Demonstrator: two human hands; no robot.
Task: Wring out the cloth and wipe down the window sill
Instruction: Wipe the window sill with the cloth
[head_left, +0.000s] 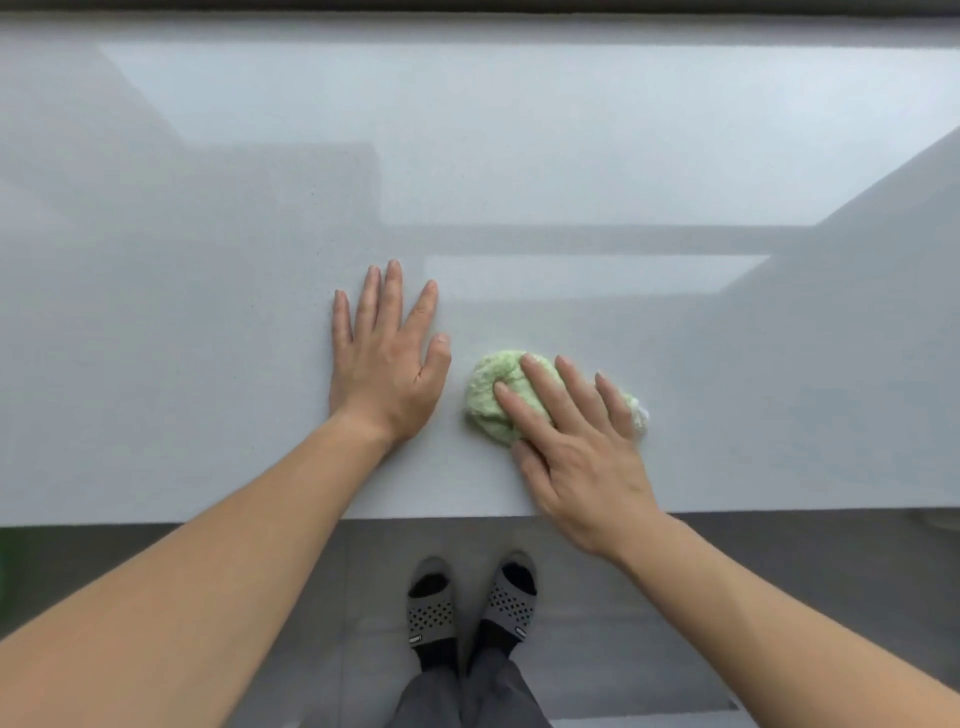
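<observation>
Glossy grey window sill (208, 312) holds your bunched green cloth (483, 405) near its front edge. Your right hand (576, 457) presses the cloth, fingers (558, 388) straight and spread; your left hand (384, 364) lies flat just left of the cloth, fingers apart.

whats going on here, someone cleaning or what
A person stands at a pale grey, glossy window sill. Their right hand presses a bunched light green cloth onto it with fairly straight fingers. The left hand lies flat, palm down, beside the cloth without touching it. Wiping looks under way.
</observation>
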